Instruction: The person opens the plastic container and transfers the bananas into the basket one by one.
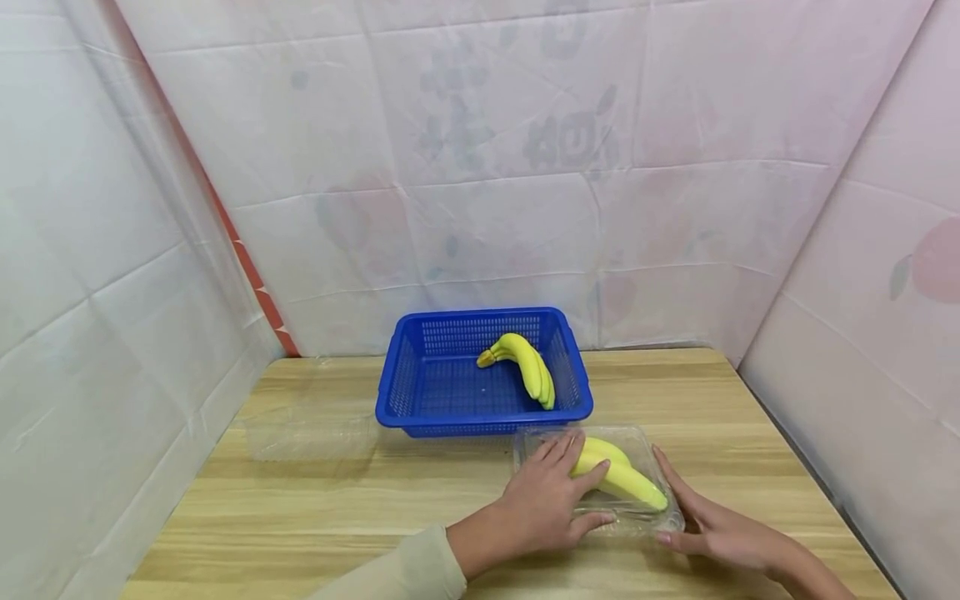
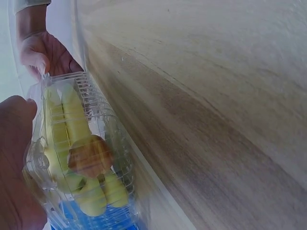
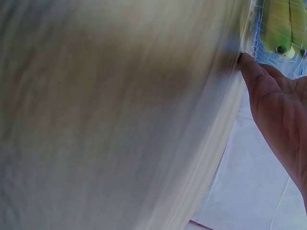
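The left hand [image 1: 551, 496] lies flat on the clear box [image 1: 651, 521], fingers spread over its bananas [image 1: 618, 475]. The right hand [image 1: 708, 521], fingers straight and together, touches the box's right side.

The left hand [image 1: 551, 500] is bare, and its forearm ends in a pale beige sleeve [image 1: 405, 575] (soft, loosely cuffed). The right hand [image 1: 712, 525] and wrist are bare, with no sleeve showing.

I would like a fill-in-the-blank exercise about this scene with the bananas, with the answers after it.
1. The basket on the table is ____ in colour.
2. The bananas inside the basket are ____ in colour.
3. The left hand lies on top of a clear plastic ____ with bananas in it.
4. The right hand touches that box on its ____ side.

Missing words: blue; yellow; box; right
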Demonstrator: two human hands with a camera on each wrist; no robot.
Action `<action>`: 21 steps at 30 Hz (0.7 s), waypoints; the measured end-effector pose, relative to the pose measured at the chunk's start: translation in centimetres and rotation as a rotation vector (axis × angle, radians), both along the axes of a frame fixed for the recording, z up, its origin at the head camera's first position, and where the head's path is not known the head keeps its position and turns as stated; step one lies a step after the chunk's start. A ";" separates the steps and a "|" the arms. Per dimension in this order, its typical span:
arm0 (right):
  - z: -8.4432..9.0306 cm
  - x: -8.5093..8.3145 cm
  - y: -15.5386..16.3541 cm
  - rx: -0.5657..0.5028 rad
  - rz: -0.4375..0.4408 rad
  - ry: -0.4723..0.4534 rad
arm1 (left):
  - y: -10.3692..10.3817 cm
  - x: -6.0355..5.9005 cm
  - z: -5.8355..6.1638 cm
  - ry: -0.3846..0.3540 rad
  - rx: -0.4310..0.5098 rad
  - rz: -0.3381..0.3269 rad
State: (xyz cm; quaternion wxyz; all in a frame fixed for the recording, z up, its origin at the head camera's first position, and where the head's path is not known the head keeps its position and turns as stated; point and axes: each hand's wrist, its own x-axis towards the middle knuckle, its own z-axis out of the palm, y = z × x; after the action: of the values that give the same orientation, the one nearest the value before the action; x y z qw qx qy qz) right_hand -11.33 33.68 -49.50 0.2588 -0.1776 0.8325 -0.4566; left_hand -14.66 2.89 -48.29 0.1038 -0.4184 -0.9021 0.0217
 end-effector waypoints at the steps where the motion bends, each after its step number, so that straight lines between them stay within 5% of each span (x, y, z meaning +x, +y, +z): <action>1: 0.0 0.0 0.0 0.010 -0.003 -0.007 | 0.0 0.0 0.0 0.001 0.002 -0.002; 7: 0.3 0.1 -0.4 0.093 -0.039 -0.039 | 0.2 0.1 0.1 0.005 0.011 -0.009; 16: 0.3 0.2 -0.6 0.067 -0.062 -0.061 | 0.4 0.2 0.2 -0.026 0.021 0.000; 21: -0.2 0.4 -0.9 0.085 -0.076 0.005 | 0.4 0.2 0.1 -0.021 0.022 0.001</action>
State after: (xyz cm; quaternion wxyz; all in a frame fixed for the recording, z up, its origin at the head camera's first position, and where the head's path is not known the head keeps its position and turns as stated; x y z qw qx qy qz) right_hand -10.90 32.78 -49.69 0.2463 -0.1358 0.8579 -0.4299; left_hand -14.47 3.27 -48.18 0.0987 -0.4171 -0.9034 0.0075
